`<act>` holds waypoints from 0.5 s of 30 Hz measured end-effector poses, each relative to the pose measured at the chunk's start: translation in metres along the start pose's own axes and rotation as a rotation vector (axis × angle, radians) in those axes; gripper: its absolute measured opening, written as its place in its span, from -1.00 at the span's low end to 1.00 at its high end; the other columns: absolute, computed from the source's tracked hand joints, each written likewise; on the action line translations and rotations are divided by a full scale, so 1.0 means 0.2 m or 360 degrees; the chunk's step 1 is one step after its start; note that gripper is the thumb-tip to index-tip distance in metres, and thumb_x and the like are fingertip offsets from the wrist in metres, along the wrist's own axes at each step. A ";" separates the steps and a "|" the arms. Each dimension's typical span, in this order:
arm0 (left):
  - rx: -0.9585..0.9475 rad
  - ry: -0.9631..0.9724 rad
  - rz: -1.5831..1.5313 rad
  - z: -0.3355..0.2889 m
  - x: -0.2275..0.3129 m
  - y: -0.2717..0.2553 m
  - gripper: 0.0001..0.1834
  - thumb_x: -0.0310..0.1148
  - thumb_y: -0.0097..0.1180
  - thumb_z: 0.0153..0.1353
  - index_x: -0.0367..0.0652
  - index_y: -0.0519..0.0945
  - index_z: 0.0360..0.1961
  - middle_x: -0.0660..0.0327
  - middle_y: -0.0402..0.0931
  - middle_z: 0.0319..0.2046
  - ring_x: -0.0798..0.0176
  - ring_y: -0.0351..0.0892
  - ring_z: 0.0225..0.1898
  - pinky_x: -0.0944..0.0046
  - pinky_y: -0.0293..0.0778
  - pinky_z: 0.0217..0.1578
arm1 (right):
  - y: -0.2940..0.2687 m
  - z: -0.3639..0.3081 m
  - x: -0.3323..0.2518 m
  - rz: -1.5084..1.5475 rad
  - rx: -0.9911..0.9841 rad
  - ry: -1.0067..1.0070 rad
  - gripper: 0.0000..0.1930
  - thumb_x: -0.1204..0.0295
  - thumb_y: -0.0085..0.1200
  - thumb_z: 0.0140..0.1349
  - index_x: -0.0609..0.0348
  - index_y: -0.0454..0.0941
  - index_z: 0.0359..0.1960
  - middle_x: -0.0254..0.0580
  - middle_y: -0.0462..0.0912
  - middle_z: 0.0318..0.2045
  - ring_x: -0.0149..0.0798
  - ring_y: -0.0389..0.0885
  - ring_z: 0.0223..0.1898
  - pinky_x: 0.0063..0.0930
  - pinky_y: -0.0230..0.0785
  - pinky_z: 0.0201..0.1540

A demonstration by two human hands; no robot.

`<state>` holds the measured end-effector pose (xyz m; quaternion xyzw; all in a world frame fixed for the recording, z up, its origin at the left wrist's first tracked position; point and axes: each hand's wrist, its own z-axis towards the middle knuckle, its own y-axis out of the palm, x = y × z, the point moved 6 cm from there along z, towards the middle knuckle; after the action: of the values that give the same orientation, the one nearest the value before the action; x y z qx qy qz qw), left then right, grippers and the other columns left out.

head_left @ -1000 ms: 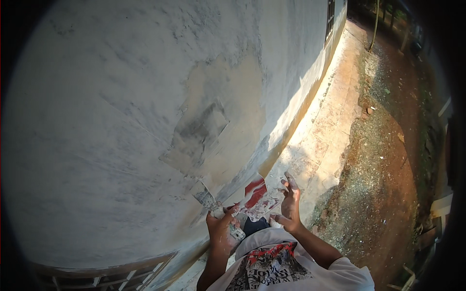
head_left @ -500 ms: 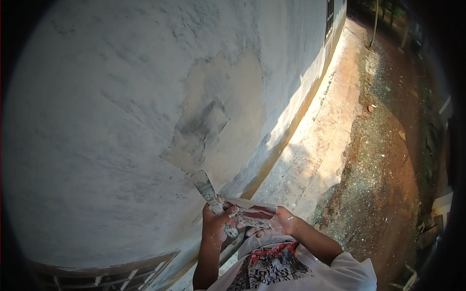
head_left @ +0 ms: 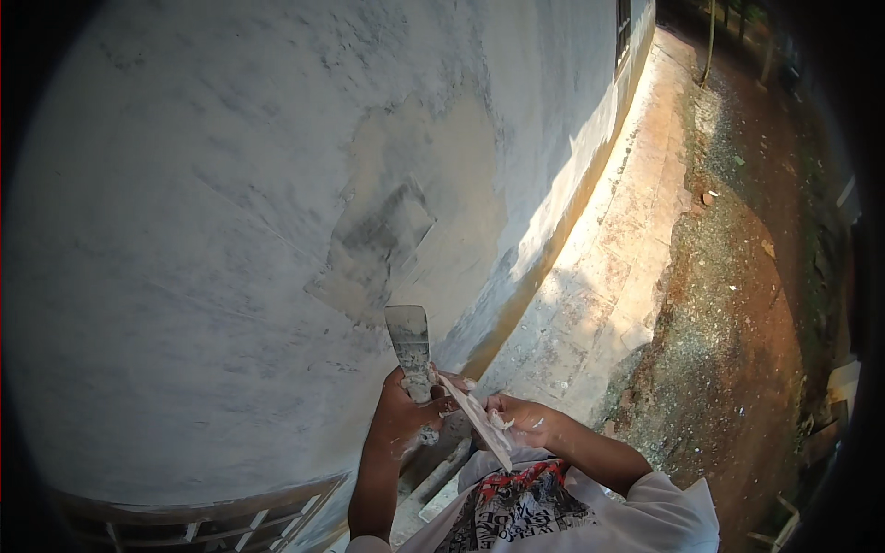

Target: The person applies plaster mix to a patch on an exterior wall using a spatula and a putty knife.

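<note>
My left hand (head_left: 396,419) is closed around the handle of a putty knife (head_left: 408,334), whose broad grey blade points up toward the wall. Between my hands a flat rectangular trowel plate (head_left: 477,422), coated in whitish paste, is tilted nearly edge-on. My right hand (head_left: 527,420) grips it from the right side; any handle is hidden. The fingers of my left hand touch its upper end. White paste is smeared on both hands. Beyond the knife, the grey-white wall (head_left: 212,212) bears a beige patch of filler (head_left: 461,175) with a darker grey smear in it.
A barred window (head_left: 203,530) lies at the lower left, another at the top right. Along the wall's base runs a concrete walkway (head_left: 599,276), partly sunlit. Past its broken edge is gravelly reddish ground (head_left: 728,313). A thin pole (head_left: 710,46) stands far off.
The trowel plate has turned from showing its broad face to nearly edge-on. The putty knife has swung more upright and slightly right. My right hand has shifted a little left.
</note>
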<state>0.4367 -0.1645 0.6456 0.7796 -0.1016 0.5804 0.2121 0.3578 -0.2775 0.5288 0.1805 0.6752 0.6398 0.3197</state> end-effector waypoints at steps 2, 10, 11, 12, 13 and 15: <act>0.0111 0.0011 0.0331 -0.01 0.11 -0.04 -0.52 -0.63 0.42 -0.08 -0.28 0.55 -0.07 0.26 0.61 -0.43 0.56 0.38 -0.63 0.49 0.39 -0.64 | 0.03 0.03 -0.11 -0.0018 0.0031 -0.0234 -0.54 0.33 0.35 0.10 0.18 0.50 0.01 -0.31 0.66 -0.21 -0.37 0.65 -0.15 -0.43 0.49 0.03; 0.0277 0.0668 0.0724 -0.25 0.80 -0.46 -0.59 -0.60 0.51 -0.23 -0.19 0.45 -0.45 0.05 0.59 -0.40 0.35 0.54 -0.53 0.41 0.46 -0.65 | 0.21 0.42 -0.74 -0.0473 0.0746 -0.1218 -0.78 0.42 0.18 0.29 0.19 0.54 -0.09 -0.30 0.67 -0.20 -0.43 0.64 -0.21 -0.49 0.51 -0.11; 0.0286 0.0672 0.0735 -0.27 0.83 -0.54 -0.59 -0.60 0.51 -0.23 -0.19 0.45 -0.45 0.05 0.59 -0.40 0.35 0.54 -0.53 0.41 0.46 -0.65 | 0.27 0.50 -0.77 -0.0402 0.0702 -0.1247 -0.78 0.41 0.20 0.28 0.23 0.54 -0.11 -0.29 0.68 -0.24 -0.43 0.65 -0.27 -0.52 0.52 -0.17; 0.0011 0.0756 0.0621 -0.28 0.82 -0.58 -0.56 -0.60 0.53 -0.26 -0.18 0.44 -0.45 0.05 0.57 -0.43 0.29 0.57 -0.52 0.34 0.50 -0.59 | 0.33 0.57 -0.78 -0.0330 0.0662 -0.1270 -0.78 0.41 0.21 0.27 0.27 0.55 -0.14 -0.27 0.69 -0.28 -0.43 0.66 -0.32 -0.54 0.52 -0.22; -0.0286 0.0833 0.0492 -0.28 0.81 -0.59 -0.53 -0.59 0.55 -0.29 -0.18 0.43 -0.45 0.05 0.54 -0.45 0.23 0.59 -0.51 0.28 0.55 -0.53 | 0.38 0.61 -0.78 -0.0330 0.0666 -0.1280 -0.78 0.41 0.21 0.27 0.27 0.55 -0.14 -0.27 0.69 -0.28 -0.43 0.66 -0.32 -0.54 0.52 -0.22; -0.0217 0.0779 0.0498 -0.30 0.79 -0.59 -0.48 -0.58 0.58 -0.33 -0.15 0.40 -0.45 0.09 0.50 -0.51 0.24 0.60 -0.53 0.20 0.58 -0.43 | 0.43 0.63 -0.80 -0.0353 0.0878 -0.1385 -0.77 0.40 0.24 0.24 0.31 0.55 -0.19 -0.25 0.68 -0.36 -0.45 0.64 -0.43 -0.55 0.52 -0.31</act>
<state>0.4816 -0.0200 0.7848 0.5754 -0.2049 0.7686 0.1901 0.5433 -0.2773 0.6473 0.4344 0.6383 0.2665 0.5769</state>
